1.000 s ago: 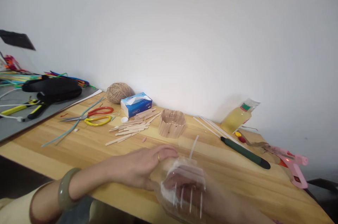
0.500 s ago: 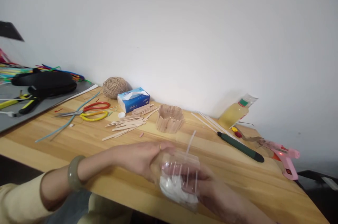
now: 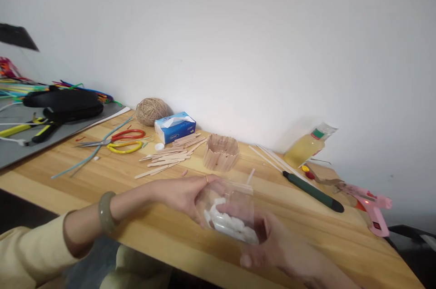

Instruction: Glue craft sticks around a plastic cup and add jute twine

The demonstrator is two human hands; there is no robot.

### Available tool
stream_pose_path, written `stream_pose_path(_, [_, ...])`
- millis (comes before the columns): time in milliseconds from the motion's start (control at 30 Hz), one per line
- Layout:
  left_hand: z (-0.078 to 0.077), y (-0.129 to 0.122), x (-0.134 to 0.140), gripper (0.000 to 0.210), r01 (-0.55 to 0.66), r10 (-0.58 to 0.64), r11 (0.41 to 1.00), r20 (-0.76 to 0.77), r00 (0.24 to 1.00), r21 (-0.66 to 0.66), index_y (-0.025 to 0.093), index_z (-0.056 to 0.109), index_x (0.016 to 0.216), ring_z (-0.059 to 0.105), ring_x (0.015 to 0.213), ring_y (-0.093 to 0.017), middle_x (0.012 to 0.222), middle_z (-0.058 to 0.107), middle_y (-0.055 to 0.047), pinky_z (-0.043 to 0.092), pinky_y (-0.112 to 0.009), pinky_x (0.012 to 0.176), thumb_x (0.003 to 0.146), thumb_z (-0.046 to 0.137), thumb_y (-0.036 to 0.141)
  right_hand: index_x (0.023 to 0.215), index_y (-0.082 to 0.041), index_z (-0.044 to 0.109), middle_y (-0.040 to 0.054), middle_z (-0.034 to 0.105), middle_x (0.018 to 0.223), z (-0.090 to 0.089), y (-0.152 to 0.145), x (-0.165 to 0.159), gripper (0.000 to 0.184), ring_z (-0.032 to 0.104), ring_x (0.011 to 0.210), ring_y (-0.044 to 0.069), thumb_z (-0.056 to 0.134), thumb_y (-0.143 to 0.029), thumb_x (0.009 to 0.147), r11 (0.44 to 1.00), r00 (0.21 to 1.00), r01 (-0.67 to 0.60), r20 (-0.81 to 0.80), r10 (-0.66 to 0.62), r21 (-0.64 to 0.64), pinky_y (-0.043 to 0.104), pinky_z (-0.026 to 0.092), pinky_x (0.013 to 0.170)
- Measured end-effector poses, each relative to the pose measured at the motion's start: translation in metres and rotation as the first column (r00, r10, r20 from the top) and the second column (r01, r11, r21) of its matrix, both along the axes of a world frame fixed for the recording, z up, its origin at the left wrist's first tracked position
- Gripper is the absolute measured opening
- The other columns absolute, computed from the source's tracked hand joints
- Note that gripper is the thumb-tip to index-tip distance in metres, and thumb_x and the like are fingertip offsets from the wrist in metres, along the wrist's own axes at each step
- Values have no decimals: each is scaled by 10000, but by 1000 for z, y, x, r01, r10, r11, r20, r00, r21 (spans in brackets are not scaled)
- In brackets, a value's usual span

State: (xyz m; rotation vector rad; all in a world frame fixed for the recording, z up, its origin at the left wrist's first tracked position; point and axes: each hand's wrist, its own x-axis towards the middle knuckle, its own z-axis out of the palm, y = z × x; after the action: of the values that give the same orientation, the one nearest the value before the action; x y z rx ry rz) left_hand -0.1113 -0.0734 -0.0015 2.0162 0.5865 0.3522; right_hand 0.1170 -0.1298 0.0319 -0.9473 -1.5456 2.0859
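Observation:
My left hand [image 3: 185, 197], with a ring on one finger and a bangle at the wrist, is wrapped round the far left side of a clear plastic container [image 3: 243, 196]. The container is tilted, its mouth facing right. White soft-looking pieces [image 3: 231, 225] lie along its lower side; I cannot make out their material. My right hand [image 3: 265, 236] has its fingers stretched into the mouth, over the white pieces. Its thumb stays outside, apart from the fingers. Just beyond the container, a thin whitish glue stick [image 3: 251, 175] lies on the table.
Behind stand a wooden-stick basket [image 3: 221, 155], a tissue pack [image 3: 175, 127] and a twine ball [image 3: 152, 112]. Loose craft sticks [image 3: 166, 159] and scissors [image 3: 126, 141] lie left. Right are a green-handled tool [image 3: 313, 192], a bottle of yellowish liquid [image 3: 303, 148] and a pink glue gun [image 3: 369, 202], its light lit.
The container has tilted further, and the white pieces now spread along its lower side. My right hand has turned, bringing its thumb into sight below. The view has shifted slightly.

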Motion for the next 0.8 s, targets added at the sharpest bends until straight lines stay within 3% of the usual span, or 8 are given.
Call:
stream_pose_path(200, [-9,2,-12,773,-44,44,999,43,998,-2,185,369,1283,462,1194,-252,1305,490,-79,370,-362,1006,620,751,293,980,-254,697,8,720,911,-3,-4,2,506,624,903,210,819,-236,490,960,967,255,21,-254,-114,319,423,835])
stream_pose_path(367, [-15,3,-28,799,-145,145,989,32,989,-12,181,345,1288,422,1232,-270,1321,460,-103,354,-404,1022,608,756,262,920,-238,723,51,721,917,-3,4,23,451,624,842,200,833,-344,496,894,893,441,-58,-446,-74,289,441,761])
stream_pose_path(433, [-13,2,-30,785,-189,187,981,37,982,43,195,321,1302,415,1242,-258,1340,441,-103,358,-401,1022,638,734,261,910,-223,723,71,715,931,-1,10,32,409,621,830,192,797,-414,556,837,833,544,-74,-548,-68,268,452,723])
stream_pose_path(533, [-10,-1,-29,779,-258,262,935,16,965,244,224,249,1349,484,1183,-234,1330,463,-93,406,-372,979,703,681,276,916,-213,704,43,703,814,3,14,36,348,596,681,132,742,-429,646,765,764,644,-17,-644,-20,205,442,584])
stream_pose_path(600, [-10,-3,-27,733,-301,354,852,-46,934,428,265,194,1379,543,1118,-225,1331,476,-84,451,-360,920,774,608,284,914,-206,684,0,662,681,5,14,32,324,532,543,88,732,-414,670,770,769,637,45,-637,22,170,388,469])
stream_pose_path(667, [-12,-4,-25,691,-304,428,732,-65,901,610,306,112,1403,554,1114,-217,1364,454,-75,479,-342,879,843,515,262,884,-190,674,-19,637,644,5,11,25,294,499,495,66,729,-394,680,796,792,605,79,-606,40,155,364,431])
stream_pose_path(733, [-14,-5,-24,688,-275,452,570,-15,892,774,317,5,1415,537,1144,-196,1387,433,-71,493,-305,855,886,430,203,883,-173,675,4,670,734,5,9,17,285,569,574,81,742,-353,674,813,811,582,72,-580,-10,165,440,516])
stream_pose_path(800, [-15,-6,-23,689,-228,447,357,49,893,906,281,-50,1419,539,1140,-176,1373,451,-92,512,-255,790,895,361,105,932,-161,678,39,696,869,5,8,11,311,640,724,123,752,-300,664,810,819,570,27,-572,-133,204,497,681])
